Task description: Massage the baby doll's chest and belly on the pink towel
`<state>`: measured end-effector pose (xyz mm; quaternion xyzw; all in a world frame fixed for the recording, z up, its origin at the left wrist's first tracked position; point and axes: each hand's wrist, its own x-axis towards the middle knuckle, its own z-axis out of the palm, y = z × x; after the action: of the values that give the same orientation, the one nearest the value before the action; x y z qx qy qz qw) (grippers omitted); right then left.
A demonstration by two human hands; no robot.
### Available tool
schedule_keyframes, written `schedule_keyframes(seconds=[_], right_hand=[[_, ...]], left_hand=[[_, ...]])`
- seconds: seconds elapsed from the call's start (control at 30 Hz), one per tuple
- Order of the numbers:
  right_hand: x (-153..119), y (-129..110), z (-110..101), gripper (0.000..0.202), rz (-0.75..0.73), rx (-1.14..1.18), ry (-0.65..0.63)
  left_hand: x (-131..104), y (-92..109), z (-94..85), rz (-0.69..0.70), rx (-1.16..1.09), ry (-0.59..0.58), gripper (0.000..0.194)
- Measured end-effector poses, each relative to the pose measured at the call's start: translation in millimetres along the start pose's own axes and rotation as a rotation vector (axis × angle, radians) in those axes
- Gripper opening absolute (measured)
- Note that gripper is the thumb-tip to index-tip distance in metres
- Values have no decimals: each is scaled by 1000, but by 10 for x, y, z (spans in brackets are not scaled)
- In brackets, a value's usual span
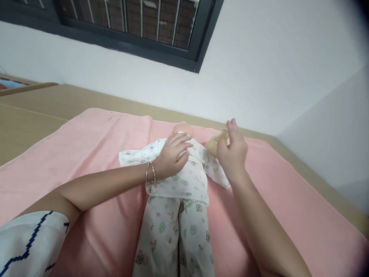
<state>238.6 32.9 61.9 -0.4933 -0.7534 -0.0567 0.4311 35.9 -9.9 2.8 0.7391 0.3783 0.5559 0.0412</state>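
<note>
A doll-like figure in a white patterned top [193, 181] and matching trousers [164, 227] lies on a pink cloth [100, 154]. Its rounded, skin-coloured head [183, 128] shows only in part beyond my left hand. My left hand [173, 155] rests on the chest of the top, palm down, fingers spread. My right hand [233, 152] is raised beside the figure's right-side sleeve, thumb and fingers apart. A yellowish, translucent, shiny item [213, 145] is just left of it, partly behind the thumb; whether the hand touches it is unclear.
The cloth covers a wooden surface [72, 100] that meets a white wall [245, 77]. A dark-framed window [161, 50] with bars is above. Farther left stands a wooden edge [31, 87].
</note>
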Motion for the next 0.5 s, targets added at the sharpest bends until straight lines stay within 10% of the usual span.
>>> schedule_keyframes(seconds=[0.07, 0.3, 0.5], right_hand=[[59, 87, -41, 62, 73, -47, 0], [62, 117, 128, 66, 56, -250, -180], [43, 91, 110, 60, 59, -244, -129]], left_hand=[[168, 73, 61, -96, -270, 1, 23], [1000, 140, 490, -1066, -1314, -135, 66], [1122, 196, 557, -1142, -1557, -143, 74]])
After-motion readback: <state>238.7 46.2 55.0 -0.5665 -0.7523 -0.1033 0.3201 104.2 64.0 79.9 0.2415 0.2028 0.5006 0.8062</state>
